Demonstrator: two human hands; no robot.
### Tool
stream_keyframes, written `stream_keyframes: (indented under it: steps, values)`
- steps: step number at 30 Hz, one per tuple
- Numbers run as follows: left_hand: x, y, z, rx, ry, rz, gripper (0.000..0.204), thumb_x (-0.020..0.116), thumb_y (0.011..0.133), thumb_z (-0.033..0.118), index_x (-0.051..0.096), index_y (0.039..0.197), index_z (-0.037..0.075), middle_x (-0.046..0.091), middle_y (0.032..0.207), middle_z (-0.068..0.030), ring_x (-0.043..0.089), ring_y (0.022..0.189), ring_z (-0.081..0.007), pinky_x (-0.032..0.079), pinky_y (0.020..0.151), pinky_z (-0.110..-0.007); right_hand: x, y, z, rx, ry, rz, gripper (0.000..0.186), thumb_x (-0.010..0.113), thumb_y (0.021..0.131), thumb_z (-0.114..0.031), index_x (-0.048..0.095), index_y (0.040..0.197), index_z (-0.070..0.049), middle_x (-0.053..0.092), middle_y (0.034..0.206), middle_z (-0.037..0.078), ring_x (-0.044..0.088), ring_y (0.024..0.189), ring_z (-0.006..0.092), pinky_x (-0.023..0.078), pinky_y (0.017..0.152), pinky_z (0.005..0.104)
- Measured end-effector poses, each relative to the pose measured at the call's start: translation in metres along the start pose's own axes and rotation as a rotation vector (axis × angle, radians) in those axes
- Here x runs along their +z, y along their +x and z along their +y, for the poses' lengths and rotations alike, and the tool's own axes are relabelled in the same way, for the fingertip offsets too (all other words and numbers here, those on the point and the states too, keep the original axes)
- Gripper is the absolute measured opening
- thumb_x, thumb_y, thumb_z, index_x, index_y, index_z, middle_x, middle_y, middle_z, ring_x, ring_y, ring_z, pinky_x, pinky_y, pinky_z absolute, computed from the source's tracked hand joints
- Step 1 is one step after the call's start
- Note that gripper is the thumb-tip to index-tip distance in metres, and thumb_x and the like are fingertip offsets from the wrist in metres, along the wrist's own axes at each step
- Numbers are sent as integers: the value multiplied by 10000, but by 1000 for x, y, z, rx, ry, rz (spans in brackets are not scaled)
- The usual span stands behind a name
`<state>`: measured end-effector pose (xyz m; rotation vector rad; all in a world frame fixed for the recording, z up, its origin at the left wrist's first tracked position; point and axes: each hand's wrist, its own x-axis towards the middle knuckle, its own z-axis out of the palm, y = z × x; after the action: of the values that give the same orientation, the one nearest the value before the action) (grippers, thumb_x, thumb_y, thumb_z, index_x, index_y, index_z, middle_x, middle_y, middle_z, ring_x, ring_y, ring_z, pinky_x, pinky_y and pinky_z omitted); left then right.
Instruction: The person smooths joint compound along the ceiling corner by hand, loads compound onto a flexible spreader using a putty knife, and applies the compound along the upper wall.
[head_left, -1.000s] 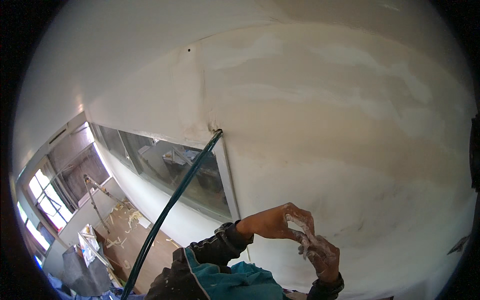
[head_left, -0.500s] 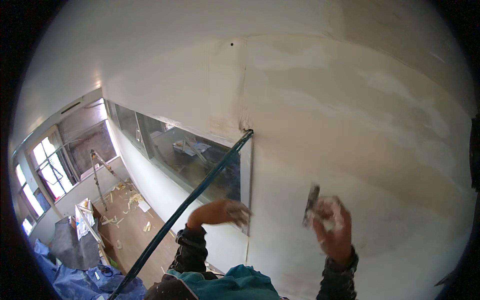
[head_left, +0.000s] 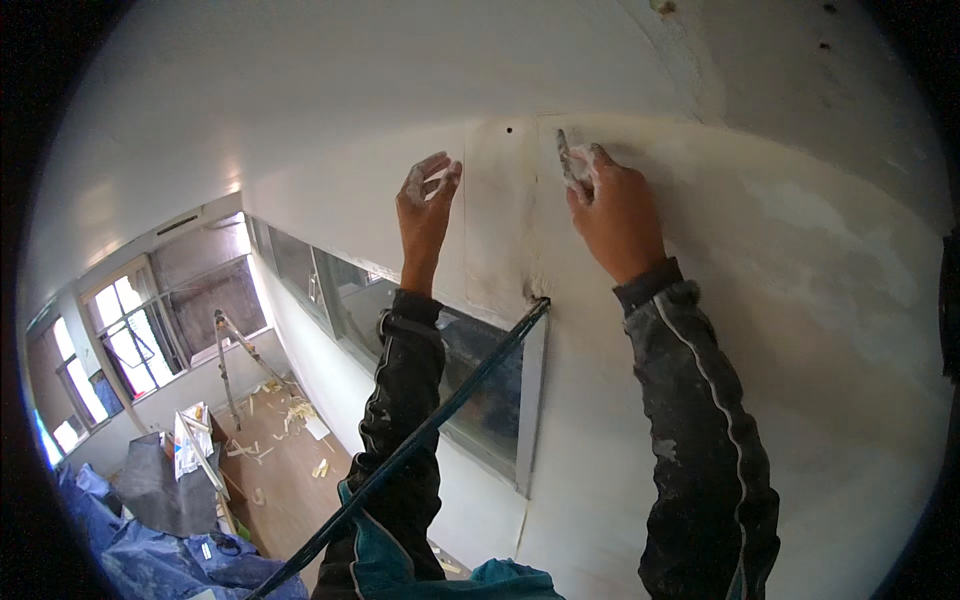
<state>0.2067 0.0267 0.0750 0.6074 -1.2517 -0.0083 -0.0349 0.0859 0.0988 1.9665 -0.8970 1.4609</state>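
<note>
My right hand [head_left: 615, 205] is raised to the upper wall and grips a putty knife [head_left: 562, 146], its narrow grey blade seen nearly edge-on beside a vertical joint in the wall [head_left: 590, 330]. Whether the blade touches the wall I cannot tell. White paste coats the fingers. My left hand [head_left: 430, 195] is up to the left of the joint, fingers loosely curved and apart, with white smears and nothing visible in it. Between the hands there is a small dark hole [head_left: 509, 130]. Below them, a dark green cable bundle [head_left: 440, 410] comes out at the window frame's corner.
A glazed interior window [head_left: 480, 370] is set in the wall below my hands. Far below left, the brown floor [head_left: 290, 480] holds scraps and a stepladder [head_left: 228, 370]. Blue tarpaulin [head_left: 170, 555] and a grey sheet [head_left: 165, 490] lie at lower left. Bright windows [head_left: 130, 330] stand beyond.
Both hands have risen from beside and below the window to the upper wall near the hole. The putty knife has gone up and left with my right hand. The view has shifted slightly.
</note>
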Motion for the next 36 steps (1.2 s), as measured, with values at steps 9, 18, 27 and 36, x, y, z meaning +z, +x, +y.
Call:
stream_keyframes:
  steps: [9,18,27,36]
  values:
    - [23,38,7,13,5,-62,464,713,875,293,613,1211,-10,668,1151,-138,641,1002,-191,503,837,-320,28,22,-9,73,40,75,329,678,821,-183,599,1105,-37,678,865,199,668,843,368,536,749,478]
    - [47,36,9,26,-227,-43,213,623,912,121,673,1074,-7,690,994,-65,630,906,-153,492,818,-280,31,14,-2,136,-20,105,295,676,812,-159,625,1083,-53,684,854,166,657,817,346,522,741,466]
    - [43,40,5,-51,-511,-64,267,597,907,68,606,1153,-34,672,1032,-81,612,998,-159,465,899,-290,30,19,-10,179,43,104,267,651,826,-152,601,1062,-38,673,848,179,651,846,367,521,748,479]
    - [55,38,23,-65,-289,-65,261,677,854,41,669,1096,-56,710,1024,-88,655,936,-163,485,869,-279,34,12,-11,93,30,162,274,661,821,-131,586,1055,-10,665,864,210,649,848,383,520,748,486]
